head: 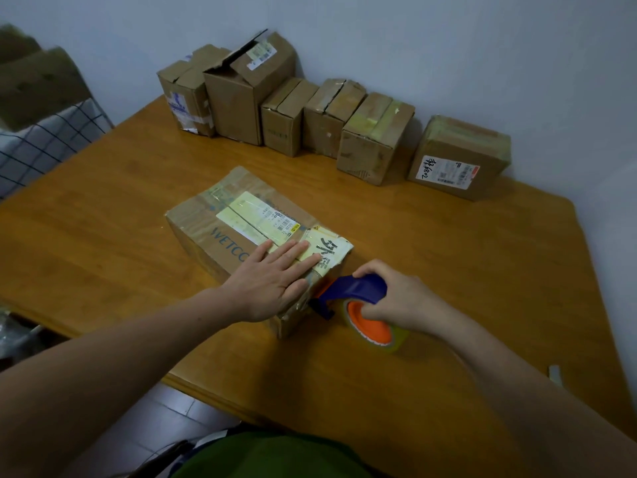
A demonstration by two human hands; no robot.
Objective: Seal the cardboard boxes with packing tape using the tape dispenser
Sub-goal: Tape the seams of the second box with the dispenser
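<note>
A long cardboard box with a white shipping label lies in the middle of the wooden table. My left hand presses flat on the box's near end, fingers straight. My right hand grips the blue handle of a tape dispenser, whose front end touches the box's near end face. The dispenser carries a clear tape roll on an orange hub.
Several cardboard boxes stand in a row along the wall at the back, from a tall open-flapped one to a labelled one at the right. A checked cloth lies left of the table. A small grey piece lies near the right edge.
</note>
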